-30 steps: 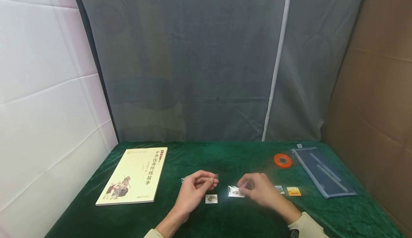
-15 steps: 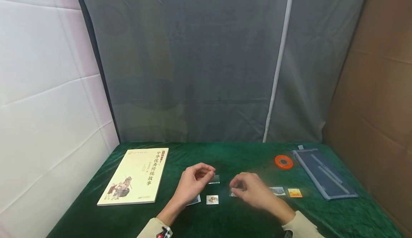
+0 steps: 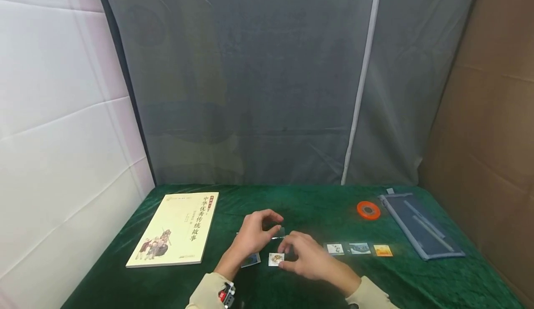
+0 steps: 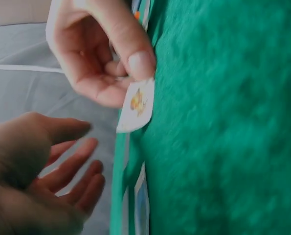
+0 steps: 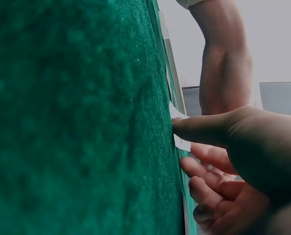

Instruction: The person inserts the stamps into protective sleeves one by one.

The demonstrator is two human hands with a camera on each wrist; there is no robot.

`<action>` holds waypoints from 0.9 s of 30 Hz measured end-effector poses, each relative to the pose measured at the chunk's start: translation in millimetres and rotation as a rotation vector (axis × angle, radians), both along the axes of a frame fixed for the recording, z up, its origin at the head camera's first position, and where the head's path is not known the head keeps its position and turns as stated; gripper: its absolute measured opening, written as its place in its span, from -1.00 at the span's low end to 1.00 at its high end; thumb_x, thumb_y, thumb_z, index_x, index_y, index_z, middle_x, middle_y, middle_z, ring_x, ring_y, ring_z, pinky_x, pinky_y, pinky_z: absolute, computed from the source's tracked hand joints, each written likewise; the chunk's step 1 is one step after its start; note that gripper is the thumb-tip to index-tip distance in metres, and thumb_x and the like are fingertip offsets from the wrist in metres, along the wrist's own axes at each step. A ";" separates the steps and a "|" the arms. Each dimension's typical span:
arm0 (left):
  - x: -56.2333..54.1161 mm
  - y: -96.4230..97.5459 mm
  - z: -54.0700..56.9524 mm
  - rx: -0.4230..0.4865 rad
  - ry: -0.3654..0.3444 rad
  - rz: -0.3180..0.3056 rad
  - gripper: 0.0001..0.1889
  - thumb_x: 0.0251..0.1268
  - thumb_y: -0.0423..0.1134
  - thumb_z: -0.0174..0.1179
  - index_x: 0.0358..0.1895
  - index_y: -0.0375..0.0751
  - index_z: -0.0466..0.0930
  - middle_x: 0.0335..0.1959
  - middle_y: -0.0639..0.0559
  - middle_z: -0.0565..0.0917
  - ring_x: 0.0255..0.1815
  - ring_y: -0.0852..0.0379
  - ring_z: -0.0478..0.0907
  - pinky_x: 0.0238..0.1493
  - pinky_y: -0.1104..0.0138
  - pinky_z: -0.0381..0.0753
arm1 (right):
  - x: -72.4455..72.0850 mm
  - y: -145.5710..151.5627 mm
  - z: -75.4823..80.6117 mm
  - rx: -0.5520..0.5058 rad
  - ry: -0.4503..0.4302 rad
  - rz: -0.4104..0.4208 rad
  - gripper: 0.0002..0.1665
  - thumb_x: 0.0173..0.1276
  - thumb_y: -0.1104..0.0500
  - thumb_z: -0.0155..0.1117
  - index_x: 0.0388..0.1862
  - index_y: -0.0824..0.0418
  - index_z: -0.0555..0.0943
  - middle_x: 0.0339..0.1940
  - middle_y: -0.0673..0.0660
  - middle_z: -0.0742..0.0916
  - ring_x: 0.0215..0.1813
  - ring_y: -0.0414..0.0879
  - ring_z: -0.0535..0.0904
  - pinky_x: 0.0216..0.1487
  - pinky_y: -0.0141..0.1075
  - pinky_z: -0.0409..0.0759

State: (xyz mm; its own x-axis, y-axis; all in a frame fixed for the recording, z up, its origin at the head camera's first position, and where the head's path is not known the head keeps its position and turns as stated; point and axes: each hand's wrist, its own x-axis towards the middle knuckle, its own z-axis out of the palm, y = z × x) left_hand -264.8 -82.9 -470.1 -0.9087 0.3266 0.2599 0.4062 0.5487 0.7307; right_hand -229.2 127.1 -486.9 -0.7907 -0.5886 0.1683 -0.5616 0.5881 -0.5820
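Observation:
A small white stamp (image 3: pixel 275 259) with a yellow-brown picture lies at the front middle of the green cloth in the head view. My right hand (image 3: pixel 308 258) pinches its right edge between thumb and fingers; in the left wrist view the stamp (image 4: pixel 138 105) shows slightly bent. Just left and behind, my left hand (image 3: pixel 253 234) hovers with loosely curved fingers, thumb apart, holding nothing. Beyond its fingertips lies a clear plastic sleeve (image 3: pixel 278 233). A blue stamp (image 3: pixel 251 260) lies partly hidden under the left wrist.
To the right sit a white stamp (image 3: pixel 334 249), a blue-grey stamp (image 3: pixel 359 248) and an orange stamp (image 3: pixel 383 251) in a row. Behind them are an orange ring-shaped roll (image 3: pixel 368 210) and a blue zip pouch (image 3: pixel 421 225). A cream book (image 3: pixel 175 230) lies left.
My right hand has let go of the sleeved white stamp on the right and moved left to pinch the middle stamp. My left hand has let go of the clear sleeve and its fingers have spread.

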 end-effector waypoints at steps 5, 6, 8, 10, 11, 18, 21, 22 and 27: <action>0.0 -7.4 1.2 -0.107 0.064 -0.008 -0.76 0.41 -0.36 0.45 0.08 -0.14 0.80 0.07 -0.03 0.85 0.18 -0.09 0.77 0.21 -0.10 0.73 | 0.0 6.5 -2.6 -0.096 0.013 0.043 -0.86 0.38 0.14 0.57 -0.22 -0.03 0.73 -0.35 -0.10 0.67 -0.37 -0.40 0.46 -0.28 -0.47 0.48; 0.6 -8.5 1.2 -0.127 0.069 -0.007 -0.75 0.39 -0.36 0.47 0.09 -0.14 0.80 0.09 -0.05 0.84 0.20 -0.11 0.75 0.23 -0.11 0.72 | -0.1 8.2 -3.2 -0.107 0.016 0.048 -0.87 0.38 0.15 0.56 -0.24 -0.04 0.73 -0.38 -0.10 0.66 -0.39 -0.41 0.45 -0.29 -0.48 0.47; 1.2 -9.8 0.8 -0.160 0.068 -0.010 -0.72 0.37 -0.36 0.49 0.11 -0.16 0.79 0.11 -0.08 0.83 0.21 -0.14 0.75 0.24 -0.13 0.72 | -0.4 11.9 -4.2 -0.121 0.020 0.052 -0.87 0.38 0.16 0.55 -0.25 -0.05 0.73 -0.43 -0.11 0.64 -0.40 -0.41 0.45 -0.31 -0.49 0.45; 1.8 -10.2 0.4 -0.177 0.053 -0.014 -0.69 0.35 -0.36 0.50 0.12 -0.17 0.79 0.12 -0.11 0.82 0.20 -0.16 0.73 0.23 -0.15 0.71 | -0.9 15.3 -4.9 -0.134 0.009 0.056 -0.89 0.40 0.14 0.55 -0.24 -0.04 0.73 -0.43 -0.13 0.63 -0.40 -0.40 0.46 -0.31 -0.49 0.45; 1.7 -10.2 -0.2 -0.182 0.047 -0.016 -0.68 0.34 -0.36 0.51 0.13 -0.18 0.78 0.12 -0.13 0.81 0.18 -0.17 0.73 0.23 -0.16 0.71 | -1.1 16.7 -5.1 -0.139 0.001 0.059 -0.89 0.40 0.14 0.55 -0.24 -0.04 0.73 -0.42 -0.15 0.64 -0.39 -0.39 0.47 -0.31 -0.49 0.46; -0.1 -9.6 -6.9 -0.205 0.019 -0.018 -0.66 0.28 -0.36 0.55 0.11 -0.16 0.78 0.03 -0.08 0.83 0.02 -0.03 0.73 0.12 -0.09 0.74 | -2.0 15.3 -7.5 -0.080 -0.020 0.165 -0.71 0.44 0.13 0.54 0.11 -0.01 0.75 -0.06 -0.08 0.76 -0.20 -0.38 0.54 -0.09 -0.44 0.60; 0.1 -8.8 -7.8 -0.213 0.021 -0.021 -0.65 0.26 -0.35 0.57 0.10 -0.16 0.78 0.03 -0.09 0.82 0.00 -0.02 0.72 0.10 -0.09 0.74 | -1.1 12.0 -6.6 -0.017 -0.061 0.172 -0.61 0.47 0.04 0.53 0.24 -0.04 0.74 0.01 -0.09 0.71 -0.13 -0.39 0.53 -0.02 -0.42 0.62; 0.5 -8.6 -7.7 -0.214 0.022 -0.022 -0.65 0.25 -0.35 0.57 0.10 -0.16 0.78 0.03 -0.10 0.82 0.01 -0.03 0.71 0.10 -0.10 0.73 | -0.8 11.1 -6.0 0.001 -0.080 0.165 -0.60 0.48 0.01 0.53 0.25 -0.05 0.75 0.02 -0.11 0.69 -0.11 -0.39 0.54 0.00 -0.41 0.62; 2.7 -6.9 -6.9 -0.229 0.028 -0.012 -0.66 0.25 -0.34 0.58 0.08 -0.14 0.79 0.04 -0.13 0.79 0.07 -0.09 0.65 0.14 -0.16 0.69 | -0.2 7.2 -1.7 0.071 -0.110 0.129 -0.64 0.46 -0.07 0.54 0.20 -0.14 0.76 0.00 -0.18 0.63 -0.06 -0.39 0.55 0.05 -0.36 0.64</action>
